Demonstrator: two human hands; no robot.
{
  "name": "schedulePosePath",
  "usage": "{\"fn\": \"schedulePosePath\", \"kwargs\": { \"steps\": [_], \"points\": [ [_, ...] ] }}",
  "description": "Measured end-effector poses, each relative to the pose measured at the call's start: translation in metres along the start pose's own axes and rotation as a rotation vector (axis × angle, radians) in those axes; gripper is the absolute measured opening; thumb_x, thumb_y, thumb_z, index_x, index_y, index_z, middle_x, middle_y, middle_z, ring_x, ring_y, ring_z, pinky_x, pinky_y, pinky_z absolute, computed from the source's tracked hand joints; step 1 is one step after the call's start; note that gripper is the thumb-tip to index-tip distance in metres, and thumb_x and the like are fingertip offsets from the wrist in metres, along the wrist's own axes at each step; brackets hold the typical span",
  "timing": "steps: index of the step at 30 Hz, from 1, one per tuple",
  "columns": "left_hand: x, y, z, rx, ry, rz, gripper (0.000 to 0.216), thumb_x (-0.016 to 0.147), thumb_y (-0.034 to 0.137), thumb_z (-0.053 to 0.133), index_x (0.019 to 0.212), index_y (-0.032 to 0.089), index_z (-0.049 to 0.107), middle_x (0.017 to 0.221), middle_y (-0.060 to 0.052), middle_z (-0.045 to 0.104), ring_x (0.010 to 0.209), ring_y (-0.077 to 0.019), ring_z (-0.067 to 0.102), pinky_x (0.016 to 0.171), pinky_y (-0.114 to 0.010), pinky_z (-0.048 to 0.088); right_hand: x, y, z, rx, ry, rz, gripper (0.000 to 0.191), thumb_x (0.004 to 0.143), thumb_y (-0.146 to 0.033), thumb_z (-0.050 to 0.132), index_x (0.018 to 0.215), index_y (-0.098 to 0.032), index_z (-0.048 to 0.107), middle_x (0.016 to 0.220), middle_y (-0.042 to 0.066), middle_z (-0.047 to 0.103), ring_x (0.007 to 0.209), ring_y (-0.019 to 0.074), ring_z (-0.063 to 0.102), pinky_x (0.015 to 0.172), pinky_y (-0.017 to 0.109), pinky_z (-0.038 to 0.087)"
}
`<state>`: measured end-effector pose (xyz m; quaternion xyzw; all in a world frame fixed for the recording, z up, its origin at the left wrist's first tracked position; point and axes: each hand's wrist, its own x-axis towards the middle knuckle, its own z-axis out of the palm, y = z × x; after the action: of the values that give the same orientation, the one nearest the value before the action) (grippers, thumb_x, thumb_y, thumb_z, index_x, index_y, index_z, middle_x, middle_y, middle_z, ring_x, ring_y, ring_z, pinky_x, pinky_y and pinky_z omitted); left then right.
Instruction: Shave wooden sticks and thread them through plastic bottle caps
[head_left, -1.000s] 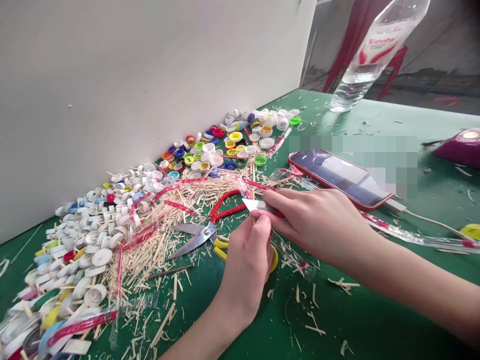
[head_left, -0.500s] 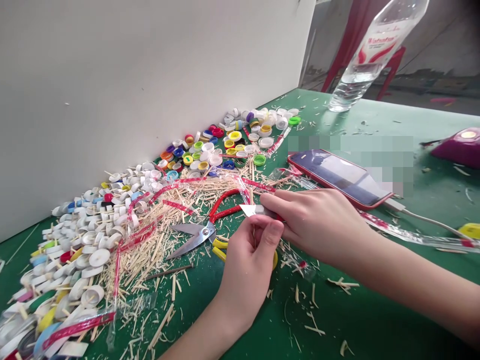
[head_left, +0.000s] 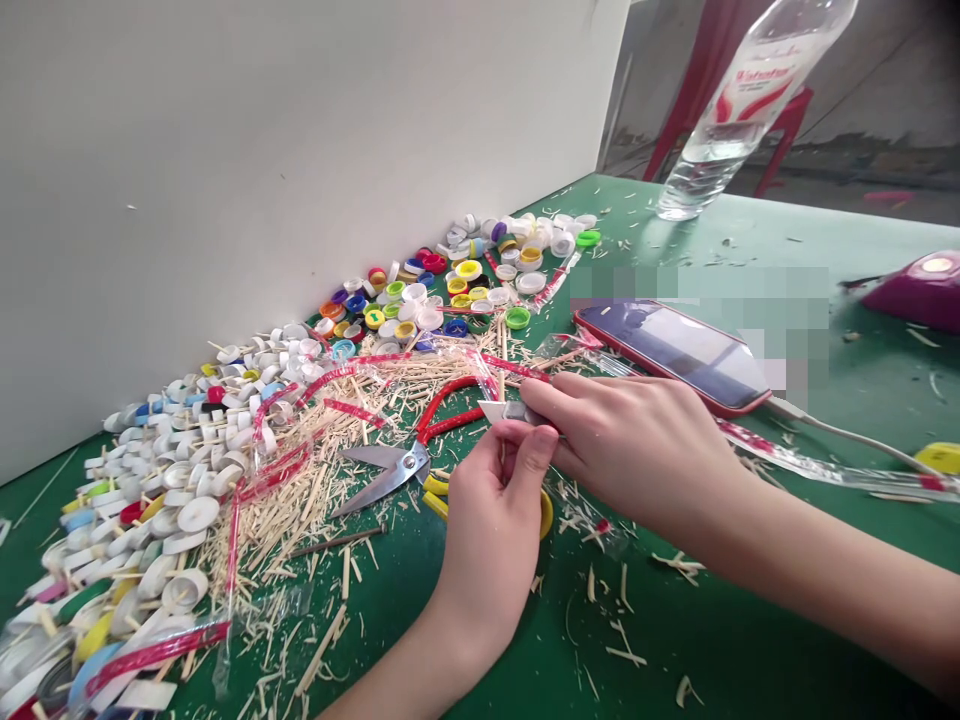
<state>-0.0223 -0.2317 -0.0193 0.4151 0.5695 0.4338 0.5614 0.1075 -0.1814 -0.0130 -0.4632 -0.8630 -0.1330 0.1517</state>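
My right hand (head_left: 637, 440) is closed round a utility knife (head_left: 517, 411), whose pale blade points left above my left fingers. My left hand (head_left: 499, 510) pinches a thin wooden stick (head_left: 502, 388), with its tip showing just behind the blade. Most of the stick and the knife's handle are hidden by my fingers. Left of my hands lie red-handled scissors (head_left: 411, 460), blades apart. Yellow handles (head_left: 436, 497) of another tool show partly beneath my left hand. A long nail (head_left: 337, 541) lies near the scissors.
A heap of wooden sticks and shavings (head_left: 300, 500) covers the table's left middle, bordered by many bottle caps (head_left: 199, 515) along the white wall (head_left: 300, 140). Red-striped plastic strips lie over it. A phone (head_left: 675, 350) with a cable (head_left: 847, 430) and a water bottle (head_left: 739, 110) stand right.
The knife and both hands have shifted very slightly, the blade tilting a little, and the stick's tip now shows behind it. Everything else stays in place.
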Motion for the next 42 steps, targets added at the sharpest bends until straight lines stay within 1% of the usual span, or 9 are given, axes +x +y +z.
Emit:
{"fn": "schedulePosePath", "kwargs": {
  "steps": [5, 8, 15, 20, 25, 32, 36, 39, 42],
  "points": [
    [0.001, 0.0, 0.002, 0.018, 0.024, 0.013, 0.042, 0.083, 0.061, 0.053, 0.077, 0.02, 0.055, 0.052, 0.008, 0.027, 0.044, -0.0054, 0.02, 0.041, -0.022, 0.016, 0.003, 0.001, -0.004, 0.023, -0.012, 0.078, 0.062, 0.097, -0.059, 0.016, 0.082, -0.019, 0.06, 0.065, 0.002, 0.064, 0.043, 0.009, 0.043, 0.049, 0.028, 0.009],
    [0.001, -0.004, 0.003, -0.003, 0.01, 0.012, 0.041, 0.083, 0.06, 0.054, 0.076, 0.02, 0.053, 0.051, 0.009, 0.023, 0.043, -0.0055, 0.019, 0.04, -0.022, 0.015, 0.005, 0.003, -0.005, 0.049, -0.033, 0.088, 0.066, 0.096, -0.062, 0.011, 0.081, -0.019, 0.059, 0.068, 0.003, 0.065, 0.043, 0.0085, 0.042, 0.05, 0.028, 0.009],
    [-0.002, -0.005, -0.001, -0.052, -0.079, 0.018, 0.039, 0.083, 0.06, 0.054, 0.087, 0.021, 0.057, 0.048, 0.011, 0.021, 0.041, -0.0061, 0.015, 0.04, -0.022, 0.017, 0.008, 0.008, -0.005, 0.15, -0.104, -0.067, 0.063, 0.097, -0.058, 0.01, 0.087, -0.021, 0.06, 0.064, 0.0, 0.059, 0.043, 0.0094, 0.038, 0.049, 0.027, 0.01],
    [-0.002, 0.002, -0.002, -0.044, -0.105, 0.014, 0.04, 0.082, 0.059, 0.055, 0.087, 0.02, 0.057, 0.049, 0.011, 0.025, 0.041, -0.0065, 0.019, 0.041, -0.022, 0.02, 0.008, 0.013, -0.004, 0.189, -0.114, -0.113, 0.051, 0.097, -0.054, 0.021, 0.086, -0.021, 0.058, 0.061, -0.001, 0.055, 0.044, 0.0095, 0.038, 0.049, 0.027, 0.01],
    [-0.002, -0.003, -0.002, -0.074, -0.111, 0.001, 0.04, 0.081, 0.06, 0.056, 0.092, 0.022, 0.059, 0.049, 0.011, 0.021, 0.041, -0.007, 0.016, 0.041, -0.023, 0.018, 0.008, 0.016, -0.002, 0.224, -0.118, -0.143, 0.047, 0.097, -0.054, 0.026, 0.085, -0.021, 0.056, 0.061, -0.002, 0.053, 0.047, 0.0091, 0.04, 0.05, 0.026, 0.011],
    [-0.003, -0.006, -0.004, -0.046, -0.105, 0.017, 0.035, 0.085, 0.057, 0.054, 0.091, 0.023, 0.059, 0.05, 0.01, 0.019, 0.042, -0.0067, 0.016, 0.041, -0.022, 0.017, 0.007, 0.013, -0.001, 0.141, -0.084, -0.117, 0.052, 0.098, -0.054, 0.019, 0.091, -0.021, 0.06, 0.064, -0.001, 0.059, 0.046, 0.0086, 0.038, 0.053, 0.028, 0.011],
    [-0.004, -0.005, -0.003, -0.018, -0.076, 0.036, 0.036, 0.085, 0.057, 0.053, 0.089, 0.022, 0.059, 0.051, 0.009, 0.025, 0.042, -0.0064, 0.017, 0.04, -0.022, 0.018, 0.006, 0.009, -0.002, 0.108, -0.08, -0.081, 0.058, 0.098, -0.057, 0.015, 0.1, -0.022, 0.062, 0.066, 0.0, 0.061, 0.046, 0.0086, 0.04, 0.053, 0.028, 0.011],
    [-0.003, -0.005, -0.002, 0.008, -0.05, 0.048, 0.037, 0.085, 0.057, 0.054, 0.09, 0.02, 0.06, 0.052, 0.009, 0.029, 0.043, -0.0068, 0.021, 0.042, -0.022, 0.021, 0.006, 0.007, -0.004, 0.1, -0.094, -0.059, 0.058, 0.097, -0.058, 0.017, 0.099, -0.022, 0.063, 0.067, 0.001, 0.062, 0.046, 0.0091, 0.042, 0.051, 0.028, 0.01],
    [-0.002, -0.004, -0.001, 0.046, -0.023, 0.054, 0.04, 0.084, 0.059, 0.053, 0.09, 0.021, 0.061, 0.051, 0.008, 0.026, 0.045, -0.0081, 0.023, 0.044, -0.023, 0.022, 0.005, 0.006, -0.004, 0.088, -0.118, -0.033, 0.055, 0.097, -0.058, 0.021, 0.099, -0.022, 0.063, 0.07, 0.001, 0.063, 0.047, 0.0101, 0.045, 0.049, 0.027, 0.01]
  ]
}}
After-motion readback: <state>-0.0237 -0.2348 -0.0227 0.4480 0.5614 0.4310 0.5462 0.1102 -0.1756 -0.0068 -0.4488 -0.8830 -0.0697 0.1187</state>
